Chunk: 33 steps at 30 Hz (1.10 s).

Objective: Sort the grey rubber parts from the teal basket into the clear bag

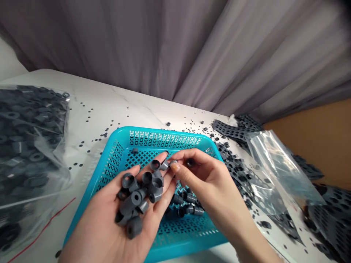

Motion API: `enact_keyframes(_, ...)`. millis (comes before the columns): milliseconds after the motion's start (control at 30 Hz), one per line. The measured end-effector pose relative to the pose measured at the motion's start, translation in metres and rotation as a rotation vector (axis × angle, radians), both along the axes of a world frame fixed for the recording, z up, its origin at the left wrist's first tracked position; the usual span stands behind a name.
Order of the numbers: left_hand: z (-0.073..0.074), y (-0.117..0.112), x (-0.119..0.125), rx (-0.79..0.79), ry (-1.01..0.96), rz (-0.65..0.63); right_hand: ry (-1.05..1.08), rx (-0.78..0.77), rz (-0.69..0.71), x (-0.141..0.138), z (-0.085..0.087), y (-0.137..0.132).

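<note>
My left hand (120, 215) is held palm up over a turquoise plastic basket (164, 133), holding a heap of several grey rubber bushings (139, 197). My right hand (205, 179) is just right of it, its thumb and fingers pinching a small grey rubber bushing (164, 165) above the left fingertips. More bushings (189, 204) lie in the basket beneath my right wrist. My hands hide the middle of the basket floor.
A plastic bag full of dark rubber pieces (30, 146) lies at the left on the white marble table (95, 98). Perforated grey rubber sheets (236, 131) and a transparent bag (276, 164) lie at the right. Small black bits are scattered around, with grey curtains behind.
</note>
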<state>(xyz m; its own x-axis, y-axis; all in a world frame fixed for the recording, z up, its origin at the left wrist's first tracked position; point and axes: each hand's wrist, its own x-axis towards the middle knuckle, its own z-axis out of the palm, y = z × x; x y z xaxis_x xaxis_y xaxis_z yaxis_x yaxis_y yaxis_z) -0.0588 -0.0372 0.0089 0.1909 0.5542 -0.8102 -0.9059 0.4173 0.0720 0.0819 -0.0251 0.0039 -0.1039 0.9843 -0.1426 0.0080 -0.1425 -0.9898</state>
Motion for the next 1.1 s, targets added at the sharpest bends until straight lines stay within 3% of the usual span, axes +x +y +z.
enact_keyframes(333, -0.012, -0.003, -0.006, 0.073, -0.122, 0.053, 0.416, -0.248, 0.014, 0.010, -0.004, 0.008)
enact_keyframes(567, -0.010, -0.002, -0.007, 0.134, -0.116, 0.058, 0.697, -0.354, 0.000, 0.009, 0.000, 0.007)
enact_keyframes(667, -0.010, -0.003, -0.007, 0.129, -0.110, 0.064, 0.616, -0.349, 0.001, 0.007, 0.002, 0.005)
enact_keyframes(767, -0.010, -0.005, -0.007, 0.123, -0.096, 0.060, 0.316, -0.209, -0.011, 0.004, 0.003, 0.001)
enact_keyframes(933, -0.006, -0.005, -0.007, 0.125, -0.034, 0.046, -0.170, -0.003, 0.125, -0.002, 0.004, -0.004)
enact_keyframes(1000, -0.005, -0.004, -0.006, 0.133, -0.009, 0.062, -0.175, 0.009, 0.135, -0.002, 0.003, -0.004)
enact_keyframes(1100, -0.006, -0.001, -0.005, 0.148, -0.060, 0.043, 0.104, -0.128, 0.118, 0.001, 0.001, -0.001)
